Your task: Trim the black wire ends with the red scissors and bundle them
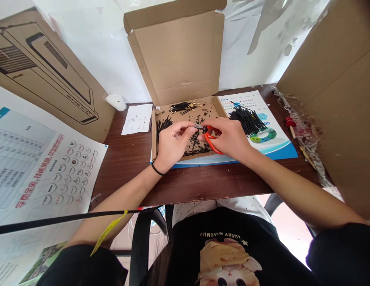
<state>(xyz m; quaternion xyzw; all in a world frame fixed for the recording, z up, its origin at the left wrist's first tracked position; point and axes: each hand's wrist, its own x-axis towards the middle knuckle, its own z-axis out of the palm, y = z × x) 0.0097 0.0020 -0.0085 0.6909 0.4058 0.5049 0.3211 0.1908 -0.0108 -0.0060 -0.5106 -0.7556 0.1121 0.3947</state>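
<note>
I am gripping the red-handled cutting tool (211, 144) in my right hand (232, 137), and its tips are pointing toward my left hand (173, 141), above the open cardboard box (179, 63). My left thumb and forefinger are meeting beside those tips, but I cannot tell whether they are pinching a piece; anything there is too small to make out. For neat work, I am judging that I should be setting the tips square, keeping my fingertips clear, and working low so bits are dropping inside.

Black scraps (198, 147) are littering the box floor, gold-ended black sticks (185, 106) are lying toward its back, and a black bunch (162, 125) is lying at its left. Outside, a larger black pile (247, 120) is resting on the printed sheet (284, 147) to the right.
</note>
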